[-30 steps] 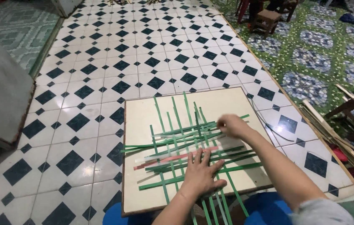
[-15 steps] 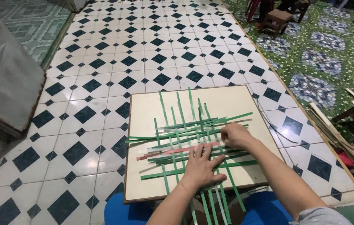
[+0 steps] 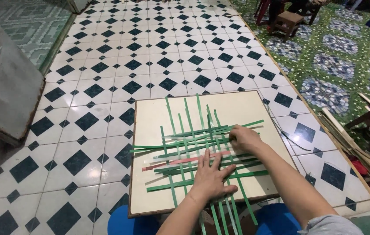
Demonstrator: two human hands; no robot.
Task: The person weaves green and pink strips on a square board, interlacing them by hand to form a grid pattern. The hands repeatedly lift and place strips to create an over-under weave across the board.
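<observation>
While the left hand [image 3: 211, 176] presses flat, fingers spread, on the green strips [image 3: 193, 143] woven across the board [image 3: 150, 117], the right hand [image 3: 245, 138] pinches one strip; a hard tug could probably loosen the weave.

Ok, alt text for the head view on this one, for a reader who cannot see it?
Two hands work crossed green strips on a cream board: the left hand presses flat, the right hand pinches strips. A pink strip lies among them, on a diamond-tiled floor.
</observation>
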